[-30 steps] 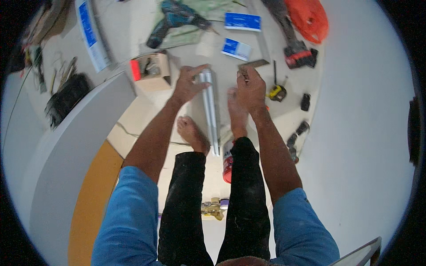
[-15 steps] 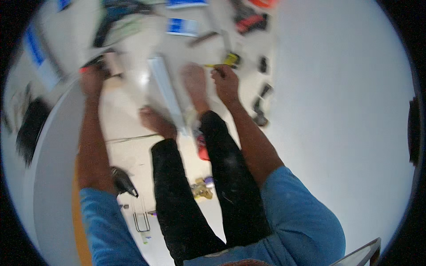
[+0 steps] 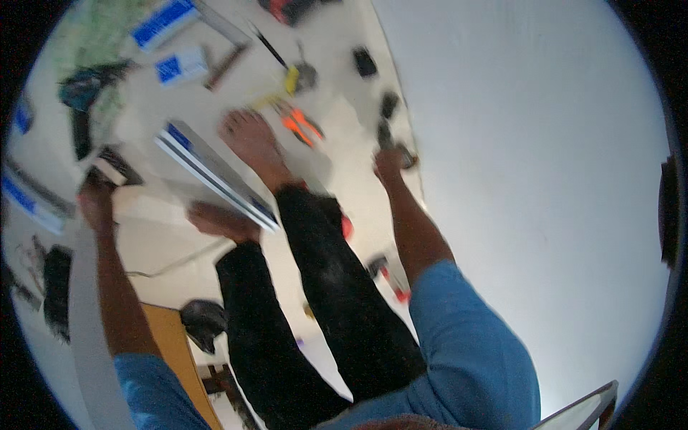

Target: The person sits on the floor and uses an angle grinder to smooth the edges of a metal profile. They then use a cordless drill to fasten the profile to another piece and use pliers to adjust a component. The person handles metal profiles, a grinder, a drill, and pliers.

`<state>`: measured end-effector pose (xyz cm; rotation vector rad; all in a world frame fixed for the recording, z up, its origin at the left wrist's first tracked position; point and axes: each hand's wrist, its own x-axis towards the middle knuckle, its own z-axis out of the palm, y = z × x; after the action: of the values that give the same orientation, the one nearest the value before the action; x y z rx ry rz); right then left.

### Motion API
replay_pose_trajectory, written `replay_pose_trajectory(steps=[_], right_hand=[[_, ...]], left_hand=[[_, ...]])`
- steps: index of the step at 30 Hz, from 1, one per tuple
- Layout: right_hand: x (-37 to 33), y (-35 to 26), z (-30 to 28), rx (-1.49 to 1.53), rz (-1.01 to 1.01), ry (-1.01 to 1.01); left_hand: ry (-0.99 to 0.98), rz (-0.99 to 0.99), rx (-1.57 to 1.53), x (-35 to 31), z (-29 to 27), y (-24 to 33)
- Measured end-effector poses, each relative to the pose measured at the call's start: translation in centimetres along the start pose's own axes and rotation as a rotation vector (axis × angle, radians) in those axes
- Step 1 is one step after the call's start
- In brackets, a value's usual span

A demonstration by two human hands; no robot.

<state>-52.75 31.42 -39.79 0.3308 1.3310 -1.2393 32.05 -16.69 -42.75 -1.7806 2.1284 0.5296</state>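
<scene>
My left hand (image 3: pixel 97 203) is at the far left, its fingers curled at a dark object (image 3: pixel 127 163) with a pale block (image 3: pixel 109 170) beside it. Blur hides what exactly the fingers hold. Near the white surface on the right, my right hand (image 3: pixel 388 163) is lowered to a dark tool (image 3: pixel 407 156) on the floor; its fingertips are too smeared to show a grip. Orange-handled pliers (image 3: pixel 302 126) lie beside my foot. Just beyond them is a yellow tape measure (image 3: pixel 292 80) with some blade out.
A long white-and-blue bar or box (image 3: pixel 215 174) lies slantwise by my feet. Farther off are a hammer (image 3: pixel 228 66), blue-and-white boxes (image 3: pixel 165 23) and a black item (image 3: pixel 364 62). A red-and-black tool (image 3: pixel 394 283) sits beside my right leg, a black bag (image 3: pixel 204 322) beside my left.
My right hand has moved from beside the tape measure to the dark tool on the right, uncovering the pliers. The view has turned, so the floor items appear farther left.
</scene>
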Motion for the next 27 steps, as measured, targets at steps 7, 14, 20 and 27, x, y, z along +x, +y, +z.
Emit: replay_pose_trajectory(steps=[7, 14, 20, 27], right_hand=[[-2.1, -0.1, 27.6, -1.308, -0.372, 0.433], [4.4, -8.3, 55.3, -1.322, -0.991, -0.025], [8.0, -7.0, 60.6, -1.625, -0.765, -0.265], [2.9, -4.3, 41.0, -2.136, -0.423, -0.136]], left_hand=[[0.21, -0.274, -0.266, -4.6, -12.9, 7.9], [0.258, -0.592, -1.115, -5.9, -17.3, 12.1], [0.181, -0.668, -1.376, -7.3, -21.4, 19.4], [-0.178, -0.686, -1.36, -16.7, -19.2, 20.8]])
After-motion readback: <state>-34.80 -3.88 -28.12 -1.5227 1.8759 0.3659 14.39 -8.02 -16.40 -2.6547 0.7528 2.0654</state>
